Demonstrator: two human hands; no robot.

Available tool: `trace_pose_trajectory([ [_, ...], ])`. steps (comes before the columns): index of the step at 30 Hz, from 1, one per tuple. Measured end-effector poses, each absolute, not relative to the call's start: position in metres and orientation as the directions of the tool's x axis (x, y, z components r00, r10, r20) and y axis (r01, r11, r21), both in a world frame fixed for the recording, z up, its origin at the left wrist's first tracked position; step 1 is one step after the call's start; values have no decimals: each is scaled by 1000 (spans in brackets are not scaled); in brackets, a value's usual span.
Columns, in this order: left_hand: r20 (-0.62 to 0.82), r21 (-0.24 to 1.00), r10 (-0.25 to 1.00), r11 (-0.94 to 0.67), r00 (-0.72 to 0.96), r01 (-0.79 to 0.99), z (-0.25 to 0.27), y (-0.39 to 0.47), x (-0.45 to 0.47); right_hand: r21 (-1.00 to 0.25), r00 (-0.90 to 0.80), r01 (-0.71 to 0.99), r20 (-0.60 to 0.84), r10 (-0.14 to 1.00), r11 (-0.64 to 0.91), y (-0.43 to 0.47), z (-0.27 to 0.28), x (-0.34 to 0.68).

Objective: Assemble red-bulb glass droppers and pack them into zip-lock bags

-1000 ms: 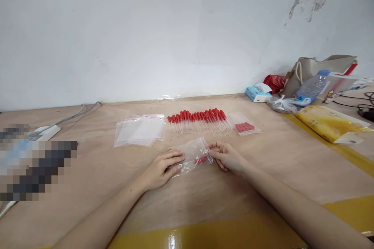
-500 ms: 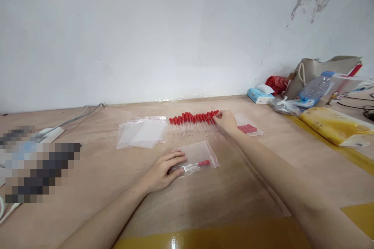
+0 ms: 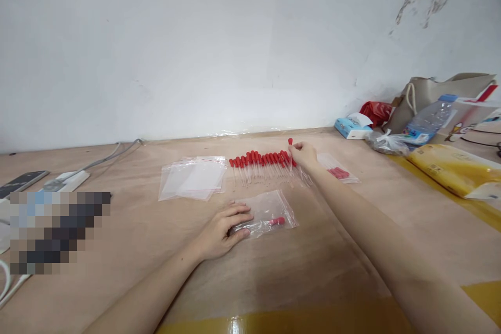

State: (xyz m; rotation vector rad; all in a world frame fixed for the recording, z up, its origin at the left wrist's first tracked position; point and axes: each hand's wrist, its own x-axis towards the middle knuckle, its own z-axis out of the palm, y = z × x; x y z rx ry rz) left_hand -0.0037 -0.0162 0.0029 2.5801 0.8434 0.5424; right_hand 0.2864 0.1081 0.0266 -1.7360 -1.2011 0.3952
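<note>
The brown tabletop (image 3: 117, 182) runs back to the wall, and on it the row of red-bulbed droppers (image 3: 259, 159) stretches left to right, stems pointing toward the person. Left of the row lies a pile of clear bags (image 3: 193, 180); to its right, just beyond the right wrist, a filled bag (image 3: 338, 173) shows several red bulbs.

The left hand (image 3: 227, 229) lies flat, fingers loosely spread, over the left end of the near bag (image 3: 266, 203). That bag's long axis runs roughly left to right, its zip edge at the right end, away from the left hand. Whether that edge is parted is too fine to tell.

The right hand (image 3: 305, 155), at the right end of the row, pinches narrowly on one dropper (image 3: 290, 142) just under its bulb. This dropper appears close to upright, bulb up and stem down, so its axis stands across that of the near bag, which lies toward the person and a little left of it.

Smallest is the bulb (image 3: 277, 221) inside the near bag, close to the zip edge, its stem reaching leftward toward the left hand.
</note>
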Motion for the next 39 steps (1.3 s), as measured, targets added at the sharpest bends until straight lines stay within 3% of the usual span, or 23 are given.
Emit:
trace_pose_trajectory([
  [4,210,447,615,-752,760,485,5,-16,-4,-924,399,370,252,882,97,74,31,287],
  [7,185,429,607,-757,773,492,6,-16,-4,-966,323,52,255,911,252,33,20,288],
  [15,191,395,602,-770,775,500,3,-14,-4,-973,306,-163,108,946,164,-15,-8,286],
  [20,190,392,604,-770,774,504,5,-15,-3,-927,329,-369,-56,943,73,-18,-10,277],
  [24,200,404,613,-762,764,506,6,-16,-3,-894,211,-443,-173,962,-64,-24,-7,271],
  [26,203,411,618,-758,760,507,5,-17,-3,-916,108,-373,-201,974,-148,-26,-6,270],
  [28,206,413,619,-757,758,506,5,-17,-3,-969,-1,-182,-167,986,-165,-27,-7,272],
  [30,207,415,621,-755,756,507,5,-17,-3,-993,-93,103,-69,993,-59,-26,-11,276],
  [33,207,416,619,-757,758,504,5,-17,-2,-878,-168,450,94,981,161,-23,-17,281],
  [36,198,414,615,-758,763,504,6,-17,-2,-748,-284,576,197,938,332,-25,-13,280],
  [39,196,417,617,-756,763,504,6,-17,-2,-639,-470,573,257,845,513,-32,-1,276],
])
